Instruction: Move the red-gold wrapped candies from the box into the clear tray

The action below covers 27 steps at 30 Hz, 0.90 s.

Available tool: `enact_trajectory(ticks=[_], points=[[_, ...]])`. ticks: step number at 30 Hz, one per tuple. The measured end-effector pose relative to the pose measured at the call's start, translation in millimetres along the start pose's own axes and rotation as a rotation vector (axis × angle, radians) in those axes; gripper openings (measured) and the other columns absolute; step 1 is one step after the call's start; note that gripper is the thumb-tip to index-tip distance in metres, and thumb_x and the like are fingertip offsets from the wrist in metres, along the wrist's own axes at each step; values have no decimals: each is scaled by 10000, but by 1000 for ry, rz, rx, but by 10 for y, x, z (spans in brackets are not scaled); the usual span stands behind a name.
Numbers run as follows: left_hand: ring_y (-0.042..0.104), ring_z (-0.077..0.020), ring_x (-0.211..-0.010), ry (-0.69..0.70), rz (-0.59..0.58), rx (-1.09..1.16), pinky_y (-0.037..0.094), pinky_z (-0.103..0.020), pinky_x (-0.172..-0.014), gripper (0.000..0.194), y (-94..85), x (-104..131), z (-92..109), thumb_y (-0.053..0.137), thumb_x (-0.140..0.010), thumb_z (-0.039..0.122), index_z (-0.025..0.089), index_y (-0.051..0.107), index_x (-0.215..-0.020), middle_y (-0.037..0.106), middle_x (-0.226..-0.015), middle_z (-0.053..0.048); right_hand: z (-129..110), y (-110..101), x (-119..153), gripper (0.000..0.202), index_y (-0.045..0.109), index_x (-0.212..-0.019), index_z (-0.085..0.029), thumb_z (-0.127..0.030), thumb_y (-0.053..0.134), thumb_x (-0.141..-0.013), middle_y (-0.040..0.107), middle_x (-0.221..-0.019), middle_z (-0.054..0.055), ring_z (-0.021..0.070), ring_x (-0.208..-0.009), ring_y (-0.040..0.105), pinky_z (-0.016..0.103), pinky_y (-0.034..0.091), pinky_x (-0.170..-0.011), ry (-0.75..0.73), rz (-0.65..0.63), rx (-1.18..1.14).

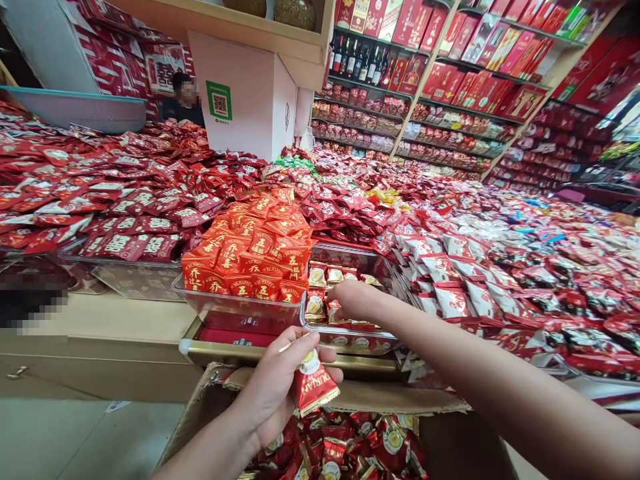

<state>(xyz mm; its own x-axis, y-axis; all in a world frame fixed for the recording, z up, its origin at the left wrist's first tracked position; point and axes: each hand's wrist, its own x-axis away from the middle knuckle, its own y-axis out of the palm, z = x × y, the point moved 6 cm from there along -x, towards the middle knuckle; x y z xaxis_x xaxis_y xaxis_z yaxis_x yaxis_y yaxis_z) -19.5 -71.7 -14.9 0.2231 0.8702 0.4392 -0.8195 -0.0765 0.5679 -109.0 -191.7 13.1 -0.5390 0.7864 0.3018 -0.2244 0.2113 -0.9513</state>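
My left hand (pixel 287 373) is closed around a red and gold candy packet (pixel 316 381) printed "DURIAN", held above an open cardboard box (pixel 400 395). In the box lie several more red durian packets (pixel 395 437). My right hand (pixel 356 300) reaches into a clear plastic bin (pixel 350 337), where similar packets (pixel 316 303) lie in rows. It is at the packets, but its fingers are hidden behind the hand, so I cannot see whether they hold one. Beside that bin, on the left, stands another clear bin heaped with orange-red packets (pixel 255 257).
Maroon packets (pixel 135 230) fill a bin on the left, and white-red packets (pixel 457 287) are piled on the right. A white pillar (pixel 245 87) with a QR code rises behind. Shelves (pixel 425 80) hold boxes and bottles. A person (pixel 183 110) is at the back left.
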Motion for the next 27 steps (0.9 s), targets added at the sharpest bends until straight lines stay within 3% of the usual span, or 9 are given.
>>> enact_trajectory(ticks=[6, 12, 20, 27], points=[[640, -164, -549, 10, -45, -56, 453, -210, -456, 171, 48, 19, -2, 567, -767, 287, 190, 429, -794, 634, -650, -10, 44, 90, -63, 279, 642, -930, -159, -240, 615, -664, 667, -901, 131, 263, -853, 617, 293, 465, -635, 33, -10, 58], [628, -152, -532, 47, -46, -136, 422, -193, -447, 173, 106, 50, -1, 558, -764, 304, 190, 428, -778, 622, -627, 5, 64, 86, -54, 219, 652, -889, -128, -175, 492, -746, 664, -895, 149, 249, -846, 619, 293, 458, -650, 58, 17, 76], [633, -141, -538, 82, -88, -272, 427, -192, -479, 154, 123, 51, -42, 524, -790, 304, 180, 436, -770, 619, -621, 14, 6, 100, -27, 306, 614, -957, -146, -264, 565, -679, 656, -935, 116, 222, -851, 606, 246, 433, -640, -21, -5, 47], [640, -152, -560, 104, -109, -300, 441, -214, -511, 178, 116, 29, -49, 534, -786, 324, 175, 438, -766, 619, -633, 13, 27, 138, -75, 353, 624, -944, -112, -303, 588, -649, 658, -924, 141, 243, -827, 610, 265, 438, -619, -15, -112, 44]])
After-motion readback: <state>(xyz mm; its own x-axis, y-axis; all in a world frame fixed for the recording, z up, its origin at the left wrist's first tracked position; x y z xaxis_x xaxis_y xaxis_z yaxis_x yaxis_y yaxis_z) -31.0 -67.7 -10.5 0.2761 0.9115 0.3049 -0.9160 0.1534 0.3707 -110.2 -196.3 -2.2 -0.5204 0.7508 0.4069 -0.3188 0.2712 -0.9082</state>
